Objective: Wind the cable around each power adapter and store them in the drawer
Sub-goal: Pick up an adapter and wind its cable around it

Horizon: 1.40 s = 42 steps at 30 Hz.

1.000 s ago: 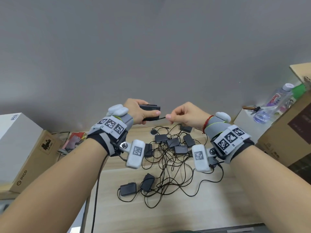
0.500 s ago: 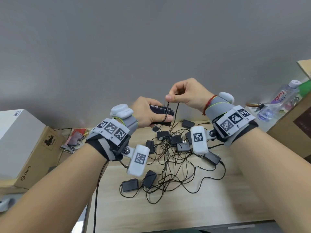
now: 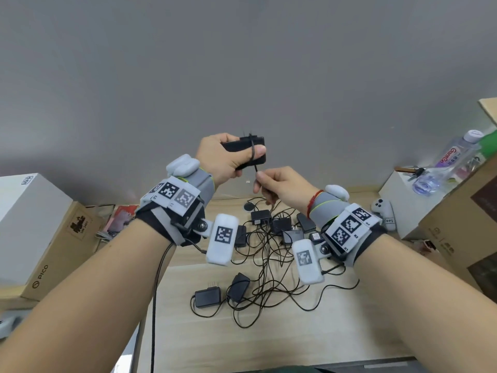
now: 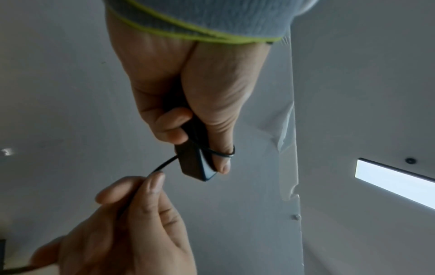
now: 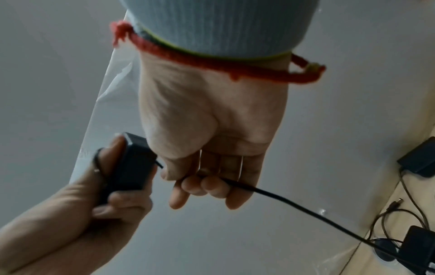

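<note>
Adapters with tangled black cables (image 3: pixel 265 267) lay in a heap on the wooden table (image 3: pixel 269 340), the biggest thing in sight apart from the grey wall behind it. Stacked boxes (image 3: pixel 35 235) stood at the table's left edge, and more boxes at the right carried a plastic bottle (image 3: pixel 451 162) lying on its side. Both forearms reached up over the heap, each wrist wrapped in a grey band with black-and-white markers.

Above the table, the left hand (image 3: pixel 228 160) gripped one black adapter (image 3: pixel 244 153), its fingers curled under the body and the thumb (image 4: pixel 219 141) pressed along the top. A loop of that adapter's cable (image 4: pixel 221 153) ran round the body and over the thumb.

Just below and to the right, the right hand (image 3: pixel 282 184) pinched the same cable (image 5: pixel 282 199) between thumb and forefinger, with the other fingers curled loosely around it. From there the cable ran down to the heap on the table. No drawer could be seen in any view.
</note>
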Tool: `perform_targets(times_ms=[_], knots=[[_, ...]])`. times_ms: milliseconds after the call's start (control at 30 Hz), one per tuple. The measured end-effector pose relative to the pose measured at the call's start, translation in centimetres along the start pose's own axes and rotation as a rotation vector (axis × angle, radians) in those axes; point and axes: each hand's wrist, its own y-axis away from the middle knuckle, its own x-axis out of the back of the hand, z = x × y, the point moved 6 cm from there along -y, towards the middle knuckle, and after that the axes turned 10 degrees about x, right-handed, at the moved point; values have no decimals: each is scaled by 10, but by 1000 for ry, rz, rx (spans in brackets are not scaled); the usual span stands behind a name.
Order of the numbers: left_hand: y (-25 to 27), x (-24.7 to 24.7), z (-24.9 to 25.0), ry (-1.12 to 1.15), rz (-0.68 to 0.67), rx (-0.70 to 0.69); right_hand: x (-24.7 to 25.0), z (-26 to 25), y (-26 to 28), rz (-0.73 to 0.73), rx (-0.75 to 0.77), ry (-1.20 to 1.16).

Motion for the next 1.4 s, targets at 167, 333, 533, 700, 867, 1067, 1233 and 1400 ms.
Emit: perform_targets(times_ms=[167, 333, 533, 700, 867, 1067, 1233, 1400], knots=[[-13, 10, -10, -68, 59, 23, 3, -23, 0, -94, 24, 146], [-22, 16, -22, -241, 119, 46, 13, -44, 4, -123, 44, 193], [-12, 11, -24, -466, 84, 19, 36, -65, -10, -3, 155, 234], [-1, -3, -13, -501, -42, -38, 50, -64, -19, 103, 166, 282], [6, -10, -12, -470, -160, -61, 61, -56, -22, 159, 151, 171], [14, -19, -7, -329, -248, -77, 58, -37, -18, 185, 107, 86], [13, -19, 3, -197, -194, -101, 41, -14, -15, 187, 67, 48], [1, -8, 7, -117, -67, -93, 19, -8, -7, 75, 33, 71]])
